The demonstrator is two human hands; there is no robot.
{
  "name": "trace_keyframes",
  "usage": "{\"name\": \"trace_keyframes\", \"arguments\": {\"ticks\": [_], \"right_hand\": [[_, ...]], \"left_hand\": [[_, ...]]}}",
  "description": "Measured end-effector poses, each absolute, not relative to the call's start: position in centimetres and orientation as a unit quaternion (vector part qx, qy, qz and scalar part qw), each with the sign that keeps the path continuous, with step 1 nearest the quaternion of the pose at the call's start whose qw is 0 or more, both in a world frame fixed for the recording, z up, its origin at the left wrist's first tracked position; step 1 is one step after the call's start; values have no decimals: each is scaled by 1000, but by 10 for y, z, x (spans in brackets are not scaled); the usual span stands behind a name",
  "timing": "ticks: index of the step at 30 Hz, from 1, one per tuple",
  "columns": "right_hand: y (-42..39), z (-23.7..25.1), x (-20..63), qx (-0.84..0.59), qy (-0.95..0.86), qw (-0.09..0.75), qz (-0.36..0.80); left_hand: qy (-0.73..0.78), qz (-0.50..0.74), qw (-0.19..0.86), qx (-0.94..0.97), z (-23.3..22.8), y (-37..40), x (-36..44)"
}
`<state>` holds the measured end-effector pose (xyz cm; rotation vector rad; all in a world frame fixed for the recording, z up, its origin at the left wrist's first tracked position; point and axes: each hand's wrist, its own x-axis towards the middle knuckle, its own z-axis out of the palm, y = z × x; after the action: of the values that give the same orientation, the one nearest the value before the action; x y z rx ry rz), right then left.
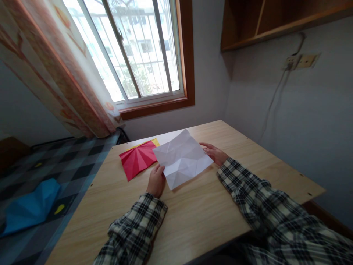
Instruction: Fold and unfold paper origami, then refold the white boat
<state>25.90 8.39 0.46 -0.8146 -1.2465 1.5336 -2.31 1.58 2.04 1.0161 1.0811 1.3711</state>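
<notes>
A creased sheet of white paper (183, 158) is in the middle of the frame, above the desk (204, 213), held by 2 hands at opposite edges. It looks about square, so no long axis stands out; 1 corner points to the top of the frame and another to the bottom.

The left hand (156, 181) pinches the lower left edge, its thumb on top and its other fingers mostly hidden underneath. The right hand (213, 152) has its fingers closed on the upper right edge; how far they reach beneath, I cannot tell. From the left fingers the sheet lies up and to the right; from the right fingers it lies down and to the left. The bottom corner is nearer to the left hand, the top corner to the right. The lower right edge appears lifted; whether any corner rests on the desk is unclear.

Just left of the sheet, and nearer to the left hand, lies a pleated red paper (138, 160), with yellow paper (156, 142) showing behind it. At the lower left of the frame, a folded blue paper (33, 208) lies on the checked bed (79, 158).
</notes>
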Motion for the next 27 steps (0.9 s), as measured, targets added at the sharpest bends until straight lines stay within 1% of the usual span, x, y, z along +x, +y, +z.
{"name": "trace_keyframes", "arguments": {"ticks": [3,7,10,12,15,19,24,27], "right_hand": [[85,6,261,-327,-475,471,667],[85,7,262,-315,-481,495,651],[83,9,262,-321,-487,533,613],[81,10,260,-326,-505,540,589],[78,13,258,-320,-555,541,545],[74,16,254,-303,-648,534,451],[73,12,252,-342,-645,507,459],[75,10,254,-362,-658,507,423]], "left_hand": [[463,565,533,427,23,14,-23],[479,552,529,431,27,12,-23],[472,571,507,441,30,13,-25],[469,572,502,447,32,13,-26],[476,541,533,443,34,13,-29],[473,527,560,430,34,14,-31],[468,520,589,405,33,16,-33],[464,518,610,381,31,18,-35]]}}
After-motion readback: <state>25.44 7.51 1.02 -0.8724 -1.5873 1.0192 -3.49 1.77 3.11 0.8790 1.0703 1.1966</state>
